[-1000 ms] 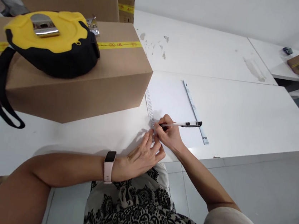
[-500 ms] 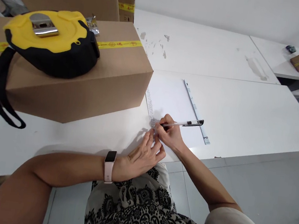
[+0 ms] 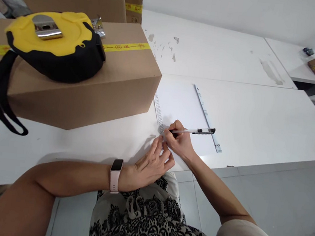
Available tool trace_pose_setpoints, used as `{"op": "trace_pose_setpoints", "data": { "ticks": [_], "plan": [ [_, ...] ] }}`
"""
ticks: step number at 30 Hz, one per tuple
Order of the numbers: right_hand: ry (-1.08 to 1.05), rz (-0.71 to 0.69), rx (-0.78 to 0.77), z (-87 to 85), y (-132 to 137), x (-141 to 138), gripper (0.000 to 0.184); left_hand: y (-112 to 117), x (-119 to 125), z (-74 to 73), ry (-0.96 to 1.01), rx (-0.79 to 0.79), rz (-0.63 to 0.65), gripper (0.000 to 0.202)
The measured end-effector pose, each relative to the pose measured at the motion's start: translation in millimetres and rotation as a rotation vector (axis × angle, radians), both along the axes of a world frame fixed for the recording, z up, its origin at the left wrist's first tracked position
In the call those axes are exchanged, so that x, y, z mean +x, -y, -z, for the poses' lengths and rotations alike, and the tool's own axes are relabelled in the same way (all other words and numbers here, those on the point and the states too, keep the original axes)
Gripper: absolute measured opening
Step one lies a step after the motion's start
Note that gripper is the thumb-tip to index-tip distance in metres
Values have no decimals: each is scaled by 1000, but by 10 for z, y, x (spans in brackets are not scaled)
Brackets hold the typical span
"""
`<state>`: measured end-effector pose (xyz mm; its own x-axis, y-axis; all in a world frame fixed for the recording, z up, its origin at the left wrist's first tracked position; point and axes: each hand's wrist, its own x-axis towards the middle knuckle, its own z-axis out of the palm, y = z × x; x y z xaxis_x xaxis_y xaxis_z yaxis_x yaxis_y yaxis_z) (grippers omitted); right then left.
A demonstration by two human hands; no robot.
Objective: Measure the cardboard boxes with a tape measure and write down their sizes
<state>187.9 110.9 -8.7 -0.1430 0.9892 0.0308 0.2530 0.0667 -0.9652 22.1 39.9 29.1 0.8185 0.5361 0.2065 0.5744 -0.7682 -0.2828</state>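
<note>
1. Head view: right hand (image 3: 179, 138), grip pinched round pen (image 3: 197, 131), over paper (image 3: 183, 102), centre toward 1 o'clock.
2. Left hand (image 3: 150, 164) loose, fingers bent at paper's 7 o'clock side; if they lift, paper could skid.
3. White surface (image 3: 262, 118), marked toward 12; box (image 3: 104, 106) 10 o'clock; floor (image 3: 279, 196) 4 o'clock.

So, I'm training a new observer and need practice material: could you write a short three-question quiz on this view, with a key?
1. Open question: what does the right hand hold?
2. True or false: the yellow and black tape measure rests on a cardboard box.
3. Multiple choice: what colour is the watch band? a) green b) pale pink c) black

Key: 1. A pen. 2. True. 3. b
</note>
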Motion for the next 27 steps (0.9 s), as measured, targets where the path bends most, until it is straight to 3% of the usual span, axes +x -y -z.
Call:
{"op": "trace_pose_setpoints", "data": {
  "ticks": [11,19,27],
  "plan": [
    [-8,5,-7,-39,6,-3,25,-8,5,-11,-34,29,0,32],
    [-11,28,-9,-47,2,4,24,0,38,111,-8,4,1,32],
    [-18,4,-5,-40,-2,-3,24,4,30,115,-9,14,10,33]
  ]
}}
